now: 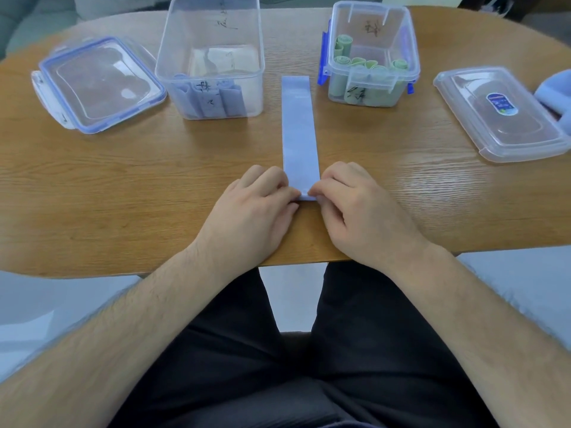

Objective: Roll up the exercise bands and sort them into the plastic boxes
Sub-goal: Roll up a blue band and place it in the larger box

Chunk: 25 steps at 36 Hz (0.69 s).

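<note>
A light blue exercise band (299, 131) lies flat on the wooden table (123, 193), running straight away from me. Its near end is folded over into a small first turn. My left hand (256, 208) pinches that near end from the left, and my right hand (358, 211) pinches it from the right. A clear plastic box (213, 32) at the back left holds rolled blue bands (213, 100). Another clear box (374, 26) with blue clips at the back right holds several rolled green bands (364, 72).
A blue-rimmed lid (99, 84) lies at the far left. A clear lid (500, 112) with a label lies at the far right, beside more light blue material (556, 94) at the frame edge. The table's near edge runs just under my wrists.
</note>
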Available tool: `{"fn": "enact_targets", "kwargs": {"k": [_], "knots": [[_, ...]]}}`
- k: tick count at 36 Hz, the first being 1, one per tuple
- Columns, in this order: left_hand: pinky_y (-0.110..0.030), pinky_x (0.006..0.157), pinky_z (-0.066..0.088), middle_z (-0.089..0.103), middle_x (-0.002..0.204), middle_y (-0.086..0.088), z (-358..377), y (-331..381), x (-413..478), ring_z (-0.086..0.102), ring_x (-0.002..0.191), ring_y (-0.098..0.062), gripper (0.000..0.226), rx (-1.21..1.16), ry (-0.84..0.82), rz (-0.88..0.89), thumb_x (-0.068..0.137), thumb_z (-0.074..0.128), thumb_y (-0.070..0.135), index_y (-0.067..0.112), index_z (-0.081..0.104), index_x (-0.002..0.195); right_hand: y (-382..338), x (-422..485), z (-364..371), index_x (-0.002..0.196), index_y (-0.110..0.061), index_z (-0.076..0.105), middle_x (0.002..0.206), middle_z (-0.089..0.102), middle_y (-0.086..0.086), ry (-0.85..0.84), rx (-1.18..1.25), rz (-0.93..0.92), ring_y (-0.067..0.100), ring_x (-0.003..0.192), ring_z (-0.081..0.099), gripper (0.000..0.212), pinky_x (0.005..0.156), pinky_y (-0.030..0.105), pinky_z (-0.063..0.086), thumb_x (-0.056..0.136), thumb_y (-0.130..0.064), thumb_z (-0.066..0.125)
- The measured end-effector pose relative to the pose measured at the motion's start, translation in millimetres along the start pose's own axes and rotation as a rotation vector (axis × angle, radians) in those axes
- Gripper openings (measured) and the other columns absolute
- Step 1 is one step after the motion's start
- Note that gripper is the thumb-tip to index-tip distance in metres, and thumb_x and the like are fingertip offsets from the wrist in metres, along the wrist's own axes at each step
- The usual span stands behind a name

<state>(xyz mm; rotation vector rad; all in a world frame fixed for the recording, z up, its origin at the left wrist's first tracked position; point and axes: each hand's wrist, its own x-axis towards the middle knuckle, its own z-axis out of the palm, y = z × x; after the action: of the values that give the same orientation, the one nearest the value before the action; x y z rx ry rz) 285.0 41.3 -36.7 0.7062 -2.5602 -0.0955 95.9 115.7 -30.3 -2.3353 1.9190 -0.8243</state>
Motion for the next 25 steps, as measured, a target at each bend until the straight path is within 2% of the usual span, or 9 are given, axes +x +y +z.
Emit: {"fn": "enact_targets", "kwargs": {"k": [4, 9, 13, 18, 22, 25], "knots": [[-0.048, 0.07, 0.052, 0.057, 0.088, -0.007, 3, 0, 3, 0.053, 0.082, -0.029, 0.021, -0.007, 0.012, -0.011, 0.098, 0.057, 0.019, 0.008, 0.074, 0.104, 0, -1, -3, 0.099, -0.003, 0.072, 0.094, 0.058, 0.005, 0.005, 0.017, -0.011, 0.019, 0.089, 0.051, 0.011, 0.083, 0.017, 0.038, 0.094, -0.002, 0.062], [-0.049, 0.069, 0.052, 0.061, 0.083, -0.006, 2, -2, 4, 0.056, 0.08, -0.029, 0.018, -0.035, 0.024, -0.034, 0.099, 0.058, 0.019, 0.009, 0.071, 0.107, 3, 1, -4, 0.102, -0.005, 0.071, 0.095, 0.062, 0.004, 0.0, 0.041, -0.039, 0.02, 0.09, 0.055, 0.014, 0.083, 0.028, 0.047, 0.096, -0.001, 0.06], [-0.048, 0.068, 0.051, 0.059, 0.081, -0.005, 2, -6, 7, 0.053, 0.077, -0.027, 0.017, -0.021, 0.038, -0.016, 0.101, 0.057, 0.019, 0.01, 0.07, 0.095, 5, 2, -5, 0.102, -0.007, 0.068, 0.098, 0.065, 0.002, 0.004, 0.053, -0.023, 0.02, 0.091, 0.057, 0.013, 0.082, 0.034, 0.049, 0.098, -0.002, 0.057], [-0.046, 0.07, 0.051, 0.061, 0.089, -0.005, 7, -8, 7, 0.054, 0.082, -0.027, 0.018, 0.017, 0.062, -0.009, 0.101, 0.057, 0.021, 0.011, 0.071, 0.099, 7, 6, 0, 0.1, -0.004, 0.07, 0.097, 0.064, 0.006, 0.03, 0.02, -0.033, 0.025, 0.092, 0.057, 0.015, 0.084, 0.033, 0.048, 0.095, 0.003, 0.057], [-0.044, 0.07, 0.051, 0.06, 0.1, -0.006, 6, -6, 6, 0.055, 0.086, -0.025, 0.021, 0.023, 0.055, -0.051, 0.097, 0.062, 0.028, 0.011, 0.072, 0.103, 9, 4, 1, 0.105, -0.004, 0.072, 0.101, 0.058, 0.006, 0.037, 0.003, -0.015, 0.023, 0.097, 0.052, 0.015, 0.087, 0.031, 0.047, 0.093, -0.004, 0.063], [-0.045, 0.075, 0.052, 0.055, 0.105, -0.01, 6, -6, 8, 0.051, 0.086, -0.025, 0.023, -0.01, 0.036, -0.076, 0.097, 0.061, 0.028, 0.008, 0.072, 0.102, 13, 6, 0, 0.108, -0.003, 0.073, 0.1, 0.058, 0.006, 0.032, 0.012, -0.023, 0.021, 0.097, 0.052, 0.016, 0.086, 0.031, 0.048, 0.096, -0.006, 0.064]]}}
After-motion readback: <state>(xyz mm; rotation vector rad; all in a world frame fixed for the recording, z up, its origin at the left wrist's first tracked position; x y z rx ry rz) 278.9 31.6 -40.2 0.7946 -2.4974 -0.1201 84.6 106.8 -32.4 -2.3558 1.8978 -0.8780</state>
